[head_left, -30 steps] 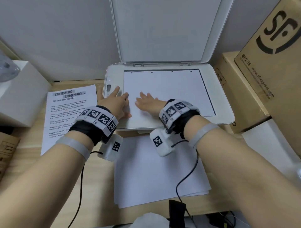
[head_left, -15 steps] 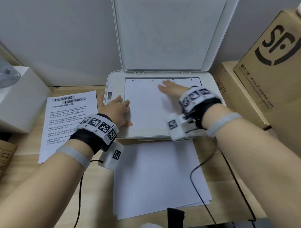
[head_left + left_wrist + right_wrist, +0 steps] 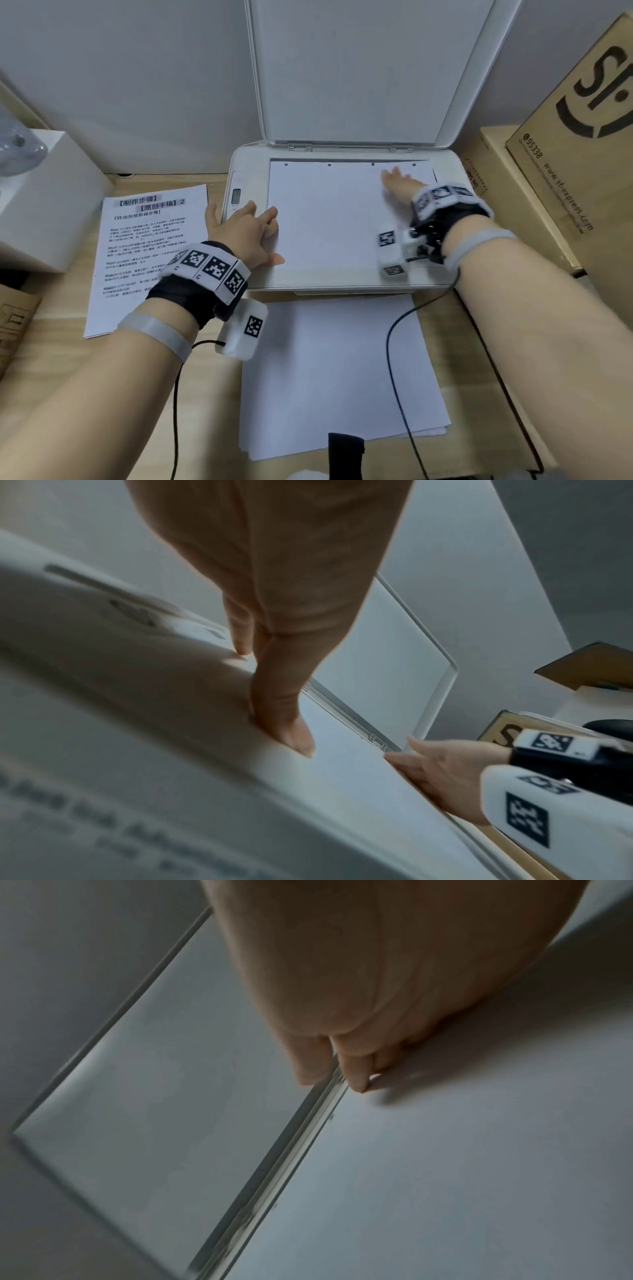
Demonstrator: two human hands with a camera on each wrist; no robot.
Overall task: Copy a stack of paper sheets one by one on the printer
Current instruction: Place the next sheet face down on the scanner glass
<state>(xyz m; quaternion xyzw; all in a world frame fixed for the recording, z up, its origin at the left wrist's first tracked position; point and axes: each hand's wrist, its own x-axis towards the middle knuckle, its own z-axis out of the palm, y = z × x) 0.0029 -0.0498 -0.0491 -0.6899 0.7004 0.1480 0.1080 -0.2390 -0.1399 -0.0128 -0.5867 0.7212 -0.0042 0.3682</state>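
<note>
A white printer (image 3: pixel 445 274) stands at the back of the desk with its scanner lid (image 3: pixel 359 68) raised. One white sheet (image 3: pixel 329 219) lies face down on the glass. My left hand (image 3: pixel 253 229) rests flat on the sheet's left edge, fingers straight; the left wrist view shows its fingertips (image 3: pixel 298 739) pressing the paper. My right hand (image 3: pixel 397 181) lies flat on the sheet's far right corner, and its fingertips (image 3: pixel 358 1083) touch the paper by the lid hinge. A stack of blank sheets (image 3: pixel 342 377) lies in front of the printer. A printed page (image 3: pixel 147 253) lies to the left.
Cardboard boxes (image 3: pixel 565 171) stand close along the printer's right side. A white box (image 3: pixel 44 202) sits at the left, and a cardboard edge (image 3: pixel 13 318) shows below it. Black cables (image 3: pixel 394 342) trail from both wrists across the wooden desk (image 3: pixel 486 394).
My right hand has slid from the sheet's near left part, beside the left hand, up to its far right corner. The left hand has stayed on the left edge.
</note>
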